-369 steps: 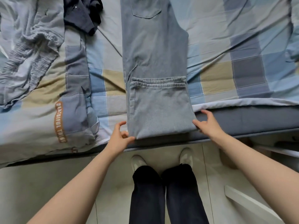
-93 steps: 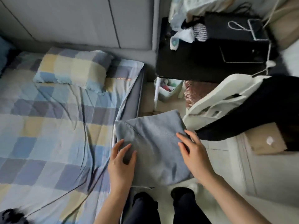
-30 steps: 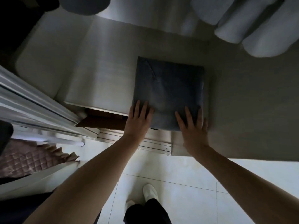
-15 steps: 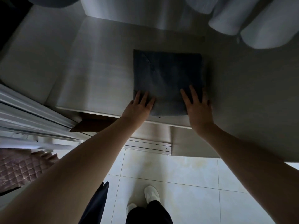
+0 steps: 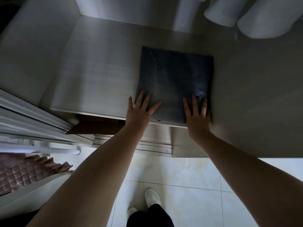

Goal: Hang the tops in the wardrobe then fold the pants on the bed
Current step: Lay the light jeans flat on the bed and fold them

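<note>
Left hand (image 5: 139, 110) and right hand (image 5: 197, 115), fingers spread flat, press the folded blue denim pants (image 5: 174, 79) on the pale wardrobe shelf (image 5: 98, 76).

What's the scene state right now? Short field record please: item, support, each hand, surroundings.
item: folded blue denim pants, square stack, lying flat
support: pale wardrobe shelf, pants at its front edge
left hand: fingers straight and spread, on the pants' near left corner
right hand: fingers straight, on the pants' near right corner
above: pale hanging garments, top right
floor: light tiles, white shoes
</note>
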